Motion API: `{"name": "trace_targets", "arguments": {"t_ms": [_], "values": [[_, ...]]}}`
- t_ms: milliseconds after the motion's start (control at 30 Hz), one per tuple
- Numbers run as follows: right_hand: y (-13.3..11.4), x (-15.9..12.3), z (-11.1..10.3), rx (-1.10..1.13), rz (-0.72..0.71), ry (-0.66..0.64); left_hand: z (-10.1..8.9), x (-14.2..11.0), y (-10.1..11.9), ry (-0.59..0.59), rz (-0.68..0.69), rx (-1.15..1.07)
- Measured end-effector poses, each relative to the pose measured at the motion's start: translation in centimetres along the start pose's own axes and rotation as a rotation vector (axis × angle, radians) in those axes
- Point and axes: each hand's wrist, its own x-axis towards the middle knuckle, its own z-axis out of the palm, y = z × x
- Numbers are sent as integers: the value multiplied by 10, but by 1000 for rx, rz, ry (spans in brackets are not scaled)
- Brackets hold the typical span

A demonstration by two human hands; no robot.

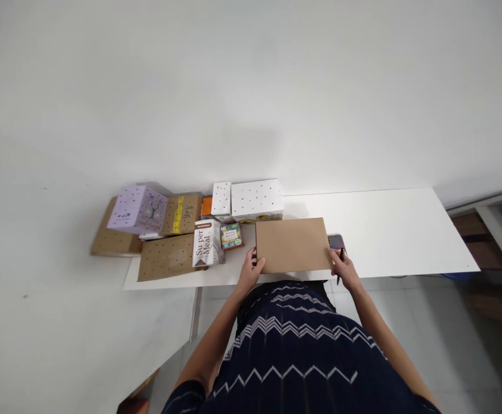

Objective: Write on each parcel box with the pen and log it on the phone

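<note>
A plain brown cardboard box is held between my two hands at the front edge of the white table. My left hand grips its left side, with the thumb on top near the corner. At the box's right edge is my right hand, its fingers closed around a dark pen and its fingertips touching the box. A phone lies partly hidden behind the box's right end and my right hand.
To the left stand a white Su-per Meal box, a small green box, a purple box, a yellow-taped carton and white speckled boxes. The white table runs right along the wall, towards shelves.
</note>
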Motion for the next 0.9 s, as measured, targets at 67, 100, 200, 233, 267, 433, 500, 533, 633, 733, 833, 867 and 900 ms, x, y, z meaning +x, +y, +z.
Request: {"name": "trace_targets", "arguments": {"t_ms": [67, 100, 200, 233, 267, 433, 500, 533, 633, 733, 833, 867, 900], "values": [[-5, 2, 3, 1, -4, -34, 1, 2, -2, 9, -9, -1], [-7, 3, 4, 2, -4, -46, 1, 3, -3, 13, -11, 7], [-10, 5, 7, -10, -5, -42, 2, 7, -3, 18, -1, 59], [-10, 6, 8, -16, -3, -40, 2, 8, -2, 36, 14, 93], [-11, 6, 7, -22, -1, -34, 2, 9, 0, 70, 46, 142], [-23, 3, -1, -4, -21, 133, 9, 9, 22, 273, 406, 489], [-35, 0, -5, 92, -43, 225, 17, 8, 33, 270, 522, 573], [-42, -2, -7, 171, -64, 249, 22, 8, 37, 254, 573, 607], [-68, -8, -10, 446, -151, 244, 37, 9, 45, 152, 721, 692], [-91, -11, -8, 597, -202, 227, 50, 13, 50, 37, 822, 740], [-101, -8, -3, 585, -220, 206, 60, 18, 55, -37, 855, 791], [-102, -6, 0, 544, -221, 203, 63, 19, 56, -54, 861, 814], [-102, -3, 2, 488, -221, 202, 66, 20, 58, -70, 866, 838]]}}
